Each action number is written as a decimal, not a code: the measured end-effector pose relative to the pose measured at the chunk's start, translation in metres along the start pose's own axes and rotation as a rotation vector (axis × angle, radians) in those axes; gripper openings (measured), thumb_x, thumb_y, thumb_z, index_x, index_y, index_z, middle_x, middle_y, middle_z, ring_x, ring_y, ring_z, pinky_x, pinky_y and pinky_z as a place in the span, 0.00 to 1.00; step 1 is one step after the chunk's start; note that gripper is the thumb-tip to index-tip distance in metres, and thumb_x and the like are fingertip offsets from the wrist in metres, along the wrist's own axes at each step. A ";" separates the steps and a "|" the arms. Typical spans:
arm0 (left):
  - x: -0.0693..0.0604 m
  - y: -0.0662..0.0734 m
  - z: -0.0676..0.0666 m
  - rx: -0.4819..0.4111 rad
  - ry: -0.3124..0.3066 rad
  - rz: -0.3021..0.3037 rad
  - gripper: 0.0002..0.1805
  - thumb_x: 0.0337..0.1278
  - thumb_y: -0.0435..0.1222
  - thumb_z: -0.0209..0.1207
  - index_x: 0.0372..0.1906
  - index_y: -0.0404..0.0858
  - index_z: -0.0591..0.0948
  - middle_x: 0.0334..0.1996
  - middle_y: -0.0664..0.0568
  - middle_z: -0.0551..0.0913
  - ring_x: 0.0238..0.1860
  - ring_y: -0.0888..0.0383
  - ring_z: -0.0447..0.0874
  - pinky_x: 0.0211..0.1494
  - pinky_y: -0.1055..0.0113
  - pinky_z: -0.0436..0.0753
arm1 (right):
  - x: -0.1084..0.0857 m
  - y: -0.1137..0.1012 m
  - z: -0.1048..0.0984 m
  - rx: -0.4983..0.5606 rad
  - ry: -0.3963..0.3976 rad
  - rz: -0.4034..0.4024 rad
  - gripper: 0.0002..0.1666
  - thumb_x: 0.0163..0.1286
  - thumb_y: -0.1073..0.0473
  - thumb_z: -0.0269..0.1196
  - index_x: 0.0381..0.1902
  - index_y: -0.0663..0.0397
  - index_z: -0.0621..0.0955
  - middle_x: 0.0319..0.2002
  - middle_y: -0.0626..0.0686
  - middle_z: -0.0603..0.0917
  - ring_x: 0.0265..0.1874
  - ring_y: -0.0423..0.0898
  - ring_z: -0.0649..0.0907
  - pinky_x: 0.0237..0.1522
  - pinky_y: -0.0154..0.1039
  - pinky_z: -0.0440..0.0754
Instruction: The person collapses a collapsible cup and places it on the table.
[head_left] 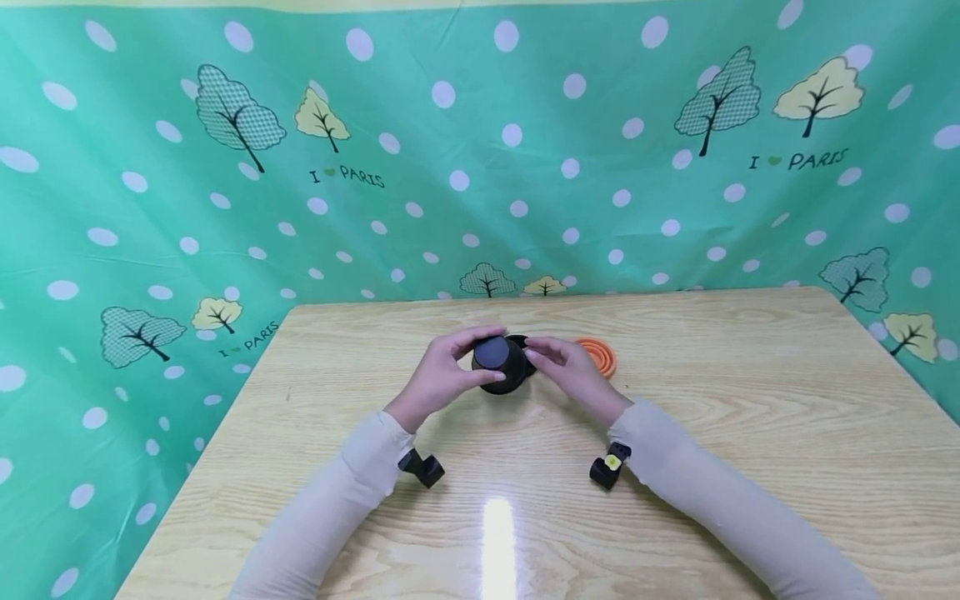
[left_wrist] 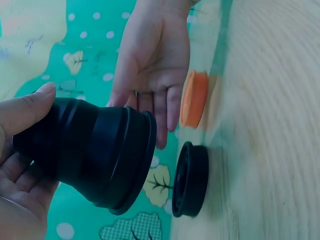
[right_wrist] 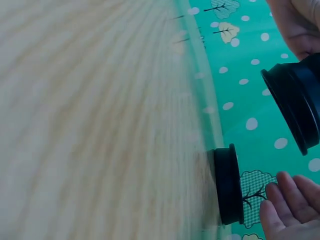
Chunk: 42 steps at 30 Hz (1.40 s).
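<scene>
My left hand [head_left: 441, 372] grips a black, stepped, tapering cup [left_wrist: 95, 145] by its narrow end. The cup's wide rim faces down, held above the table. My right hand [head_left: 573, 371] is just right of the cup, its fingers [right_wrist: 292, 200] extended and holding nothing; in the right wrist view they are apart from the rim. A low, round black piece [left_wrist: 192, 180], like a flattened cup, sits on the table behind the held cup, partly hidden in the head view. An orange ringed disc [head_left: 602, 357] lies beyond my right hand.
The wooden table [head_left: 315, 400] has its far edge close behind these pieces. Behind it hangs a green cloth [head_left: 420, 125] with white dots and trees. Each wrist carries a small black camera, the left one [head_left: 423, 468] and the right one [head_left: 609, 467].
</scene>
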<state>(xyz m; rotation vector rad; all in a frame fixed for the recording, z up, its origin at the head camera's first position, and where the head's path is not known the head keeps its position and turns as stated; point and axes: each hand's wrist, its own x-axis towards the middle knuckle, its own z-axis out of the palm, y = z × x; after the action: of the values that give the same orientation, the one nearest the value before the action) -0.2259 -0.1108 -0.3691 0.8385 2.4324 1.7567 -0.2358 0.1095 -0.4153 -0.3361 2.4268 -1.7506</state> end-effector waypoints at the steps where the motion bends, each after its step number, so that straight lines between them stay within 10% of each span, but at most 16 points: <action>1: -0.001 0.001 0.002 -0.001 -0.011 0.011 0.30 0.44 0.30 0.71 0.58 0.40 0.78 0.56 0.52 0.79 0.60 0.57 0.73 0.67 0.62 0.67 | -0.001 0.000 -0.001 -0.003 0.000 0.004 0.30 0.67 0.42 0.59 0.61 0.51 0.75 0.59 0.53 0.77 0.59 0.50 0.75 0.60 0.46 0.72; 20: -0.007 -0.001 0.015 0.085 -0.096 0.176 0.31 0.43 0.30 0.71 0.58 0.40 0.78 0.57 0.50 0.79 0.61 0.56 0.73 0.65 0.61 0.70 | -0.006 -0.003 -0.010 0.209 -0.075 0.003 0.24 0.73 0.55 0.55 0.61 0.64 0.73 0.59 0.63 0.75 0.54 0.52 0.79 0.50 0.37 0.80; 31: -0.006 -0.010 0.011 0.280 -0.093 0.301 0.32 0.43 0.34 0.72 0.60 0.41 0.76 0.58 0.49 0.77 0.62 0.55 0.72 0.64 0.62 0.70 | -0.005 -0.006 -0.009 0.376 0.043 0.042 0.23 0.71 0.62 0.56 0.60 0.70 0.72 0.45 0.54 0.81 0.43 0.37 0.81 0.46 0.30 0.80; 42: 0.003 -0.009 -0.001 0.126 -0.041 0.185 0.26 0.54 0.32 0.65 0.61 0.38 0.75 0.58 0.50 0.77 0.61 0.57 0.71 0.64 0.62 0.71 | -0.010 -0.004 -0.012 0.291 0.049 -0.087 0.22 0.66 0.65 0.61 0.56 0.71 0.75 0.37 0.49 0.84 0.37 0.36 0.82 0.40 0.27 0.80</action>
<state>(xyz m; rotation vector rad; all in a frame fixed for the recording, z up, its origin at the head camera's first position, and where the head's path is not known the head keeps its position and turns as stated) -0.2329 -0.1124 -0.3760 1.1347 2.5345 1.6337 -0.2288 0.1220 -0.4082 -0.3730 2.1736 -2.1357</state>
